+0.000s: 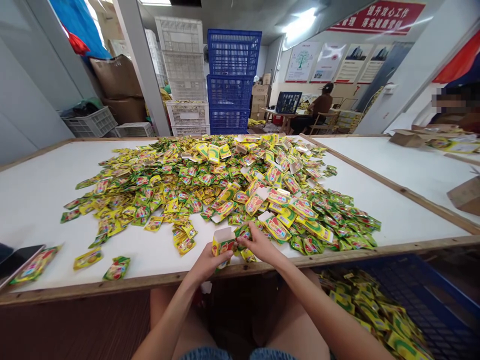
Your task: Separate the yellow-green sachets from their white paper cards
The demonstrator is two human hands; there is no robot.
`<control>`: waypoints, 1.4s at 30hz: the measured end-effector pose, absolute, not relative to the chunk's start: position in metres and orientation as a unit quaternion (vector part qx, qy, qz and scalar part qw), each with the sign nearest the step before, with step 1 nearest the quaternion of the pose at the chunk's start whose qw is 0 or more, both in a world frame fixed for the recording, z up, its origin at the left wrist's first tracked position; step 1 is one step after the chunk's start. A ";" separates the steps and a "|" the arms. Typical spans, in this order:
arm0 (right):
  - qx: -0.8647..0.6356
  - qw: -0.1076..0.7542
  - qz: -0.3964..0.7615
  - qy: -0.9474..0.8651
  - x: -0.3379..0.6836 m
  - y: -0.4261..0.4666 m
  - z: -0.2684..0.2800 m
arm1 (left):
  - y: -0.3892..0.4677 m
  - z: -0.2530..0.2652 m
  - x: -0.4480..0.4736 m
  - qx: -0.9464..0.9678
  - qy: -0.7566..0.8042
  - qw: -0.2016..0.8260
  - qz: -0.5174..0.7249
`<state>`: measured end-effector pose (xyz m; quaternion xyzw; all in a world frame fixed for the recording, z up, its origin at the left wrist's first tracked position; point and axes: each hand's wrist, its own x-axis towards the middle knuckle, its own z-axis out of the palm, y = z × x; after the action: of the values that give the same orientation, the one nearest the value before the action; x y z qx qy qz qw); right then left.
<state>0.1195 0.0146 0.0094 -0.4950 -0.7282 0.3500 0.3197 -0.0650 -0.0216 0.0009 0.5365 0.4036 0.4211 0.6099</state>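
My left hand (210, 261) is closed around a small yellow and green candy box (224, 242), whose white top flap stands open. Just to its right, my right hand (261, 244) pinches a green candy packet (243, 232) close to the box's open end. Both hands are over the table's near edge. Beyond them spreads a large heap of small yellow and green packets (150, 185). Several flat printed boxes (275, 226) with white flaps lie on the right part of the heap, near my right hand.
The white table (33, 180) has a raised wooden rim (123, 286). A phone (24, 262) and loose packets lie at left. Below right, a blue crate (420, 290) holds filled boxes. Stacked white crates (182, 60) and blue crates (234, 55) stand behind. Other people sit farther off.
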 end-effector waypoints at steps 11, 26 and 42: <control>-0.453 0.427 0.319 -0.714 0.121 0.023 0.055 | -0.002 -0.016 -0.064 0.521 0.449 0.578 0.440; -0.372 0.261 0.144 -0.879 0.077 0.028 0.060 | -0.003 -0.021 -0.065 0.527 0.408 0.615 0.422; -0.406 0.392 0.207 -0.799 0.075 0.004 0.016 | -0.003 -0.028 -0.065 0.457 0.417 0.609 0.496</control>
<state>0.0752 0.0043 0.0158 -0.4062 -0.7991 0.2074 0.3917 -0.0653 -0.0026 -0.0284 0.4574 0.4168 0.4963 0.6088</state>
